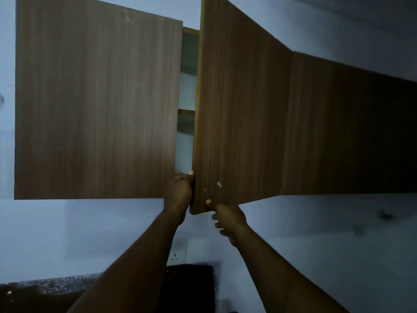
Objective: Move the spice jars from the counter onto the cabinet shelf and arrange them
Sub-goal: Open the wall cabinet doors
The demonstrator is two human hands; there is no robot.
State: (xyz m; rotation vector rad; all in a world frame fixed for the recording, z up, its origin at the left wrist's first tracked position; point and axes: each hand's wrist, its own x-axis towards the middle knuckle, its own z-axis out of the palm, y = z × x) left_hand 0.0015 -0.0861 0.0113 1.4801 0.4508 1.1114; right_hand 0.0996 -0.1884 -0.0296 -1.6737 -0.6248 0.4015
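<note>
1. Left hand [180,190] grips the right door's [239,114] inner edge; right hand [228,216] pinches its bottom corner.
2. Two doors: left door [97,105] shut, right ajar.
3. One shelf [186,112] shows through the gap.
4. Counter [52,284] lies below left; no jars visible.

wall socket [177,255], speckled countertop [56,284]

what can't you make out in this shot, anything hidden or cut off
Head view only:
- Cabinet shelf: just a narrow strip shows between the left door and the right door; its contents are hidden.
- Spice jars: none in view.
- Counter: only a dark, dim strip at the bottom edge, partly behind the arms.
- Left hand: fingertips hidden behind the right door's edge.
- Right hand: blurred; its grip is unclear.
</note>
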